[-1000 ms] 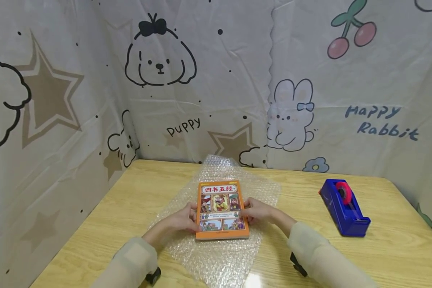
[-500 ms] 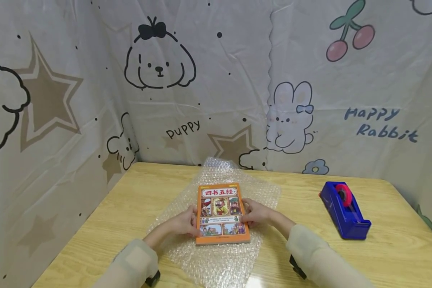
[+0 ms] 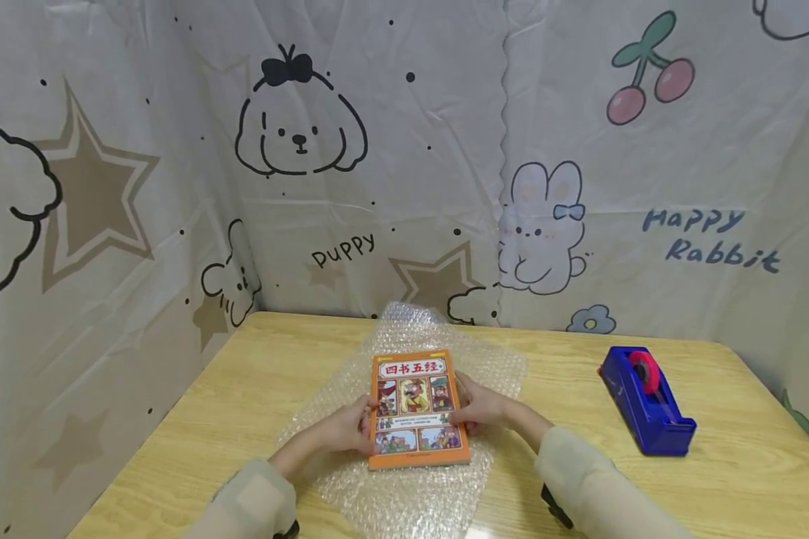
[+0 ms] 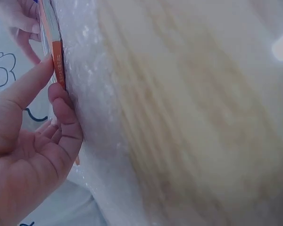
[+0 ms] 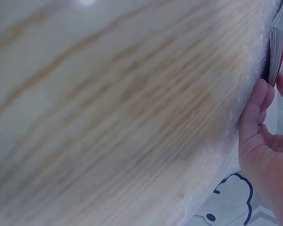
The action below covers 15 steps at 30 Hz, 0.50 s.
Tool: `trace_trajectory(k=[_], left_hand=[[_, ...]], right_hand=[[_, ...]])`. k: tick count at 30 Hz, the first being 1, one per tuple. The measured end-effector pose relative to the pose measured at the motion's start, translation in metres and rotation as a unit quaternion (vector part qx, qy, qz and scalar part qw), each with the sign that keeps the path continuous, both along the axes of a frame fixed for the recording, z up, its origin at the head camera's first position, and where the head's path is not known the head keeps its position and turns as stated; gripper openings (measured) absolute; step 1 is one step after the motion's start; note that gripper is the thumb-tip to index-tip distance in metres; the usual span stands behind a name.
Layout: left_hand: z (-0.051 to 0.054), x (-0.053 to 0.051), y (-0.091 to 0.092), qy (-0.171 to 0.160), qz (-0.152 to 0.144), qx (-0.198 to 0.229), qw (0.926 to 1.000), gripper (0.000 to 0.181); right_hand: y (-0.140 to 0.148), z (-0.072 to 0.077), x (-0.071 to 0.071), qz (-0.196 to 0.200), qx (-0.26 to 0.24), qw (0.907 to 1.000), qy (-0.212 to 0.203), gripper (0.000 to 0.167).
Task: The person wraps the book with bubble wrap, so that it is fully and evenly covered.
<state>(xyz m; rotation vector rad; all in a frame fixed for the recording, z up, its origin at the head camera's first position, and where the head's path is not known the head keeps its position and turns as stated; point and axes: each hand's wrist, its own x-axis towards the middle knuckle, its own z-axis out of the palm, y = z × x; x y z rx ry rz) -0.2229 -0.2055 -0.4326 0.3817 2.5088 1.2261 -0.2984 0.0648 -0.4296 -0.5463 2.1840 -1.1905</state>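
Observation:
An orange book [image 3: 418,410] with cartoon pictures on its cover lies face up over a sheet of bubble wrap [image 3: 404,498]. My left hand [image 3: 347,428] grips the book's left edge, thumb by the cover and curled fingers along the underside in the left wrist view, where the orange spine [image 4: 58,61] shows. The right hand [image 3: 487,404] holds the opposite edge, its thumb on the cover. In the right wrist view the page edges [image 5: 276,44] sit between that thumb and the fingers, close above the bubble wrap [image 5: 247,89].
A blue tape dispenser [image 3: 647,408] with a pink-red roll [image 3: 644,372] stands at the right of the wooden table [image 3: 566,374]. Behind and to the left hangs a printed cloth [image 3: 411,187] with cartoon animals. The bubble wrap extends toward the table's back edge.
The whole scene sits slightly lower in the head view, as the camera has tipped up a little. Both hands keep their hold, and the book stays at the same place on the wrap.

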Motion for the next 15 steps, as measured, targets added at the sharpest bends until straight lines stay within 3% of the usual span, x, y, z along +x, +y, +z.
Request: trace_trajectory(k=[5,8,15], left_hand=[[0.0060,-0.0044,-0.0016,0.006,-0.031,-0.061,0.9976,0.075],[0.0096,-0.0067,-0.0021,0.005,-0.034,-0.106,0.9937,0.082],[0.0070,-0.0085,-0.0049,-0.016,-0.029,-0.097,0.9948,0.087]], right_hand=[[-0.0010,-0.0009,-0.0008,0.004,0.006,0.9999,0.010,0.091],[-0.0012,-0.0025,-0.0001,0.000,0.012,0.9998,0.018,0.087],[0.0000,-0.0034,0.0012,0.004,0.012,0.9993,0.037,0.084]])
